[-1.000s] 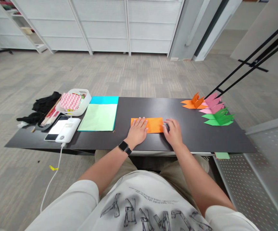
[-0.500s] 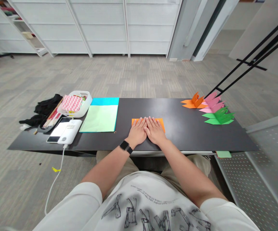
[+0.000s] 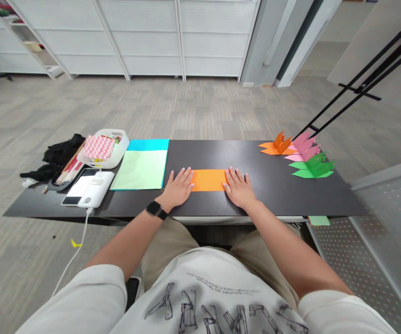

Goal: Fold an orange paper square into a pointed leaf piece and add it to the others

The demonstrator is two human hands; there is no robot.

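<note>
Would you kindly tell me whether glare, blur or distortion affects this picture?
Head view: a faint sheen lies on the dark tabletop; the white cabinets slant at left, suggesting wide-angle distortion; the small shirt lettering is unreadable; the orange paper has clear edges.

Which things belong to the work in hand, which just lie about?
Work in hand:
flat rectangular orange paper, touched by left hand and right hand
likely, spiky orange, pink and green folded-paper pieces
perhaps light-green and blue paper sheets

Apparently lying about:
white plastic basket
white oblong corded device
crumpled black cloth
</note>
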